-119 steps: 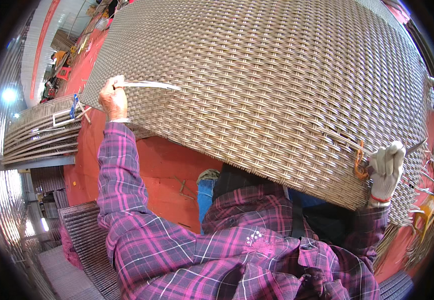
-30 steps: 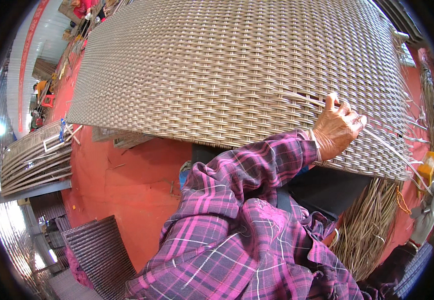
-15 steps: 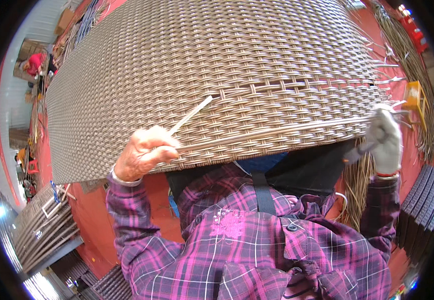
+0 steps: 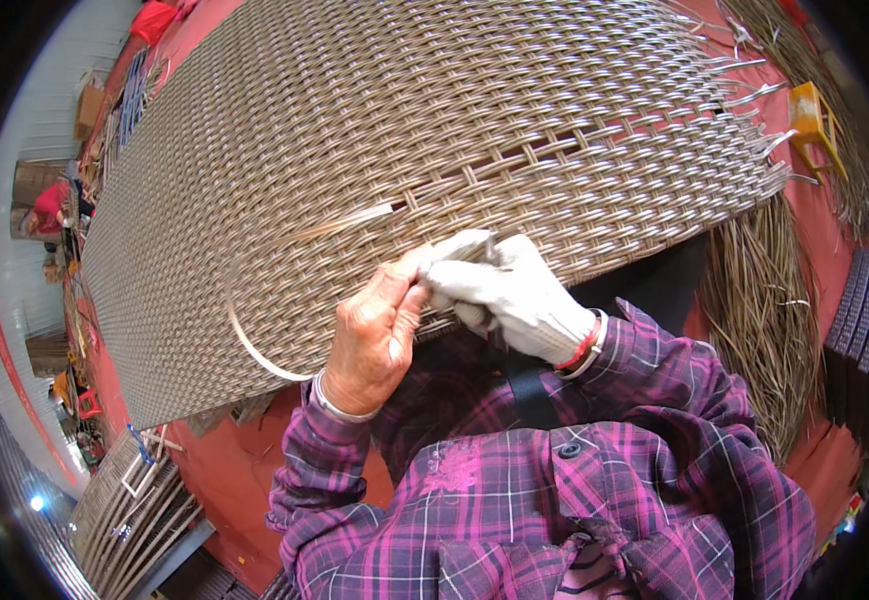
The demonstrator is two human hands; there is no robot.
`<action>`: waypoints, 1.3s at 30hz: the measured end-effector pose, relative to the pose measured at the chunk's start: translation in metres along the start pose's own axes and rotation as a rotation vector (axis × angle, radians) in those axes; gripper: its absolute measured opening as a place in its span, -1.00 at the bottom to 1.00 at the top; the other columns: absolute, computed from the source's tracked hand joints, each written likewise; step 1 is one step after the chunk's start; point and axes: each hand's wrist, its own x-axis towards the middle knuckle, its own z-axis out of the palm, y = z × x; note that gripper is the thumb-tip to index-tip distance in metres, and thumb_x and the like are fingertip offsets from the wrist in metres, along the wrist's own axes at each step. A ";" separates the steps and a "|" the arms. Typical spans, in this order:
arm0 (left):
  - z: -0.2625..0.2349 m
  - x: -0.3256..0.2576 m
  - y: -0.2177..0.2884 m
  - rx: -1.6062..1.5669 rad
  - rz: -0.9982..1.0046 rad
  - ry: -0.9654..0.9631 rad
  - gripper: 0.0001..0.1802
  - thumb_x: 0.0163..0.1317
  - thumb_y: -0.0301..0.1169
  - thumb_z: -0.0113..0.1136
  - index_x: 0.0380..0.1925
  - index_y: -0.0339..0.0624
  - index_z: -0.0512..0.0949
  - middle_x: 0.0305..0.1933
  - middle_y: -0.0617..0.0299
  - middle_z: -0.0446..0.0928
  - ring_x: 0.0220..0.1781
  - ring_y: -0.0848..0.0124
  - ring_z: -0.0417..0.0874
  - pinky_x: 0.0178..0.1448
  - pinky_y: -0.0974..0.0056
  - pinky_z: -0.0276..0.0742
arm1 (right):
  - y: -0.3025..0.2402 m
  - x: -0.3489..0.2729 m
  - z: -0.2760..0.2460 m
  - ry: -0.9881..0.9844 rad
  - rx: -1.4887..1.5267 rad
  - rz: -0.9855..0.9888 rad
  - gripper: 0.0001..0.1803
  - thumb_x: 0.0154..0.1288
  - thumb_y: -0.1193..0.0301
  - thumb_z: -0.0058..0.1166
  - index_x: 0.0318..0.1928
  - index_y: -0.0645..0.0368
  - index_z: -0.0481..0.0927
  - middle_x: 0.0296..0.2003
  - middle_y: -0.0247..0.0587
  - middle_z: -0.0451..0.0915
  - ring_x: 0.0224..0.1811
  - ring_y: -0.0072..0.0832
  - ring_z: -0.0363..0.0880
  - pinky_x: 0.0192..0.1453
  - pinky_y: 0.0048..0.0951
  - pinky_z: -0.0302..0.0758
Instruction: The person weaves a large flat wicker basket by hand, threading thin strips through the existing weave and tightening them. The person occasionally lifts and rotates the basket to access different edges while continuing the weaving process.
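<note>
A large woven panel of brown-grey flat strands [image 4: 555, 110] lies in front of me. Close to its near edge my two hands meet, fingertips touching. My bare left hand [image 4: 375, 325] pinches a strand, its grip partly covered. A pale loop of strand [image 4: 245, 335] curves on the panel just left of that hand, and a pale strand end [image 4: 375, 211] rests by a gap in the weave. My right hand [image 4: 520, 295], in a white knit glove, is closed against the left fingertips; a small dark bit shows at its fingers, too hidden to name.
Loose strand ends [image 4: 775, 140] stick out along the panel's right side. Beyond stands a yellow stool [image 4: 815, 125]. A bundle of long brown strands [image 4: 765, 320] hangs or lies at right. Curved woven frames [image 4: 145, 510] stand at lower left; a person in red [image 4: 52, 208] is far left.
My right hand has come from the panel's right edge to meet my left hand, which has shifted right. The long strand stretched between them is no longer taut; a loop shows at left.
</note>
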 end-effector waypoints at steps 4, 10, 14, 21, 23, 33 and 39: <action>0.016 0.008 0.010 -0.348 -0.134 -0.065 -0.55 0.27 -0.65 0.16 0.18 -0.25 0.48 -0.32 0.07 0.64 -0.38 0.43 0.67 -0.26 0.35 0.58 | 0.002 -0.009 -0.018 0.026 -0.036 -0.079 -0.78 0.33 0.29 0.16 -0.21 0.21 0.65 -0.60 -0.46 0.45 -0.61 -0.74 0.29 -0.57 -0.66 0.16; 0.006 0.013 -0.003 -0.372 -0.029 -0.115 -0.67 0.28 -0.68 0.14 0.05 -0.30 0.59 -0.40 0.20 0.62 -0.48 0.55 0.57 -0.36 0.42 0.53 | 0.026 -0.044 -0.028 -0.012 0.017 0.007 -0.68 0.35 0.30 0.14 0.00 0.24 0.58 -0.32 -0.35 0.57 -0.35 -0.71 0.47 -0.29 -0.65 0.42; 0.020 0.024 -0.006 -0.547 -0.069 0.028 -0.86 0.32 -0.67 0.13 -0.15 -0.35 0.60 -0.30 0.21 0.61 -0.42 0.55 0.58 -0.31 0.46 0.52 | 0.045 -0.048 -0.031 -0.431 -0.490 0.041 -0.64 0.44 0.28 0.01 0.08 0.27 0.55 -0.02 -0.10 0.60 0.12 -0.35 0.54 0.19 -0.31 0.47; 0.031 0.080 0.005 -0.531 -0.042 0.072 -0.86 0.33 -0.57 0.18 -0.14 -0.29 0.63 -0.44 0.35 0.56 -0.46 0.65 0.48 -0.42 0.51 0.35 | -0.005 -0.043 -0.055 -0.349 -0.176 -0.079 -0.56 0.52 0.32 -0.14 0.30 0.25 0.30 -0.19 -0.28 0.37 -0.24 -0.57 0.42 -0.20 -0.55 0.44; 0.036 0.099 0.000 -0.501 0.008 0.082 -0.89 0.34 -0.55 0.19 -0.18 -0.29 0.64 -0.49 0.37 0.52 -0.49 0.64 0.48 -0.42 0.50 0.36 | -0.036 -0.045 -0.068 -0.223 -0.237 -0.262 -0.51 0.53 0.29 -0.17 0.37 0.17 0.24 -0.18 -0.30 0.30 -0.22 -0.57 0.39 -0.24 -0.55 0.42; 0.006 0.085 -0.058 -0.589 -0.221 0.346 -0.90 0.37 -0.56 0.15 -0.15 -0.30 0.54 -0.42 0.28 0.59 -0.53 0.67 0.44 -0.45 0.55 0.34 | -0.095 0.009 -0.077 0.108 -2.016 -0.813 -0.72 0.23 0.14 0.18 -0.05 -0.18 0.63 -0.43 -0.32 0.52 -0.37 -0.36 0.63 -0.42 -0.30 0.50; 0.013 0.085 -0.069 -0.654 -0.181 0.362 -0.87 0.34 -0.50 0.23 -0.15 -0.28 0.58 -0.45 0.31 0.58 -0.54 0.69 0.41 -0.49 0.57 0.27 | -0.116 0.032 -0.072 0.065 -2.225 -0.889 -0.85 0.16 0.27 0.16 -0.22 -0.18 0.64 -0.45 -0.38 0.52 -0.43 -0.38 0.61 -0.44 -0.29 0.48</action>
